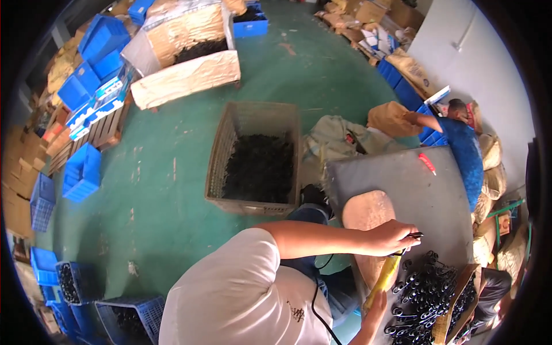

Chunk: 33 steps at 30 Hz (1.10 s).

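Note:
My left hand (391, 237) is closed above the table, pinching a small black part (415, 235). Just below it, my right hand (375, 310) grips a tool with a yellow-wrapped handle (386, 275). The tool's upper end meets the left hand's fingers; its exact kind is hard to make out. A heap of black looped parts (422, 293) lies to the right of the tool, spilling from a tilted box (457, 305). Under my hands, a tan rounded pad (368, 210) rests on the grey table (420, 184).
A red cutter-like tool (427, 164) lies on the far table. Left of the table stands a mesh crate (253, 210) of black parts. Another person (460, 149) reaches toward a brown sack (391, 119). Blue bins (82, 172) line the left, and a large carton (187, 80) stands behind.

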### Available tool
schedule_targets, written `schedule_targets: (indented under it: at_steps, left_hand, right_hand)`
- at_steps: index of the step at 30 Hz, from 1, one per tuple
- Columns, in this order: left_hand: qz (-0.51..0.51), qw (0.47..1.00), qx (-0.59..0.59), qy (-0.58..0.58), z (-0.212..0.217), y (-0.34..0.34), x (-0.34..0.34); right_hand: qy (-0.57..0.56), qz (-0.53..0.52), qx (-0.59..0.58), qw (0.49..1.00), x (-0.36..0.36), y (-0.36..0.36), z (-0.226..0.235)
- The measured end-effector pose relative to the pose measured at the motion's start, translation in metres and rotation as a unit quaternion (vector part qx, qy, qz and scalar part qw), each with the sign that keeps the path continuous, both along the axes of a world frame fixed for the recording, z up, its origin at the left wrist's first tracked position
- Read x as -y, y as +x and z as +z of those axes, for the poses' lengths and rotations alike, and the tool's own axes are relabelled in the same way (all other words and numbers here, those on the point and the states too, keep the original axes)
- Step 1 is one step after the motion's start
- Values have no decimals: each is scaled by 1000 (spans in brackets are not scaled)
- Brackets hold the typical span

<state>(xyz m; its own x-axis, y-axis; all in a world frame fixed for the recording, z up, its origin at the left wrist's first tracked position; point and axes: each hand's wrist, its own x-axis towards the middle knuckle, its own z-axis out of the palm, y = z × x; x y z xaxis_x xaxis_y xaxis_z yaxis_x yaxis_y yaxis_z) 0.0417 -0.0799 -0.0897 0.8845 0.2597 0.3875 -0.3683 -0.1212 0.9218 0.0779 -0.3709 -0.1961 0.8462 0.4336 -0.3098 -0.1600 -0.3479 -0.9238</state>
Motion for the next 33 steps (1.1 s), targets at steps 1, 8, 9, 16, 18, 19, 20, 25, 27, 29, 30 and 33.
schedule_targets:
  at_steps: [1,8,9,16,18,19,20,25,27,29,30,33]
  left_hand:
    - [2,1000,-6,-7,-3,0,2]
    - [-60,988,-121,82,-36,24,-2]
    - [-59,979,-173,91,-22,15,-6]
    - [7,945,7,327,0,12,-18]
    - [43,926,26,375,2,14,-16]
    - [37,925,28,377,2,14,-16]
    - [45,922,20,385,2,13,-15]
    - [47,912,-44,406,4,6,-10]
    - [48,922,-15,385,-2,5,-12]
    - [69,913,-22,402,-2,7,-11]
    - [73,912,-20,404,-3,10,-14]
    - [75,914,-8,399,-5,6,-18]
  right_hand:
    - [-7,2,-6,1000,3,-9,0]
    - [174,-95,-123,972,-13,-58,40]
    - [161,-96,-96,978,-15,-62,47]
    - [143,-148,258,944,-35,-78,140]
    - [111,-153,285,940,-39,-78,133]
    - [100,-139,250,953,-43,-78,124]
    - [-17,-118,311,943,-46,-74,99]
    - [-164,-37,71,983,-73,-61,34]
    - [-33,-95,-10,995,-57,-48,33]
    - [36,-112,15,993,-43,-46,38]
    - [31,-114,48,992,-40,-49,52]
    - [74,-117,151,979,-38,-65,122]
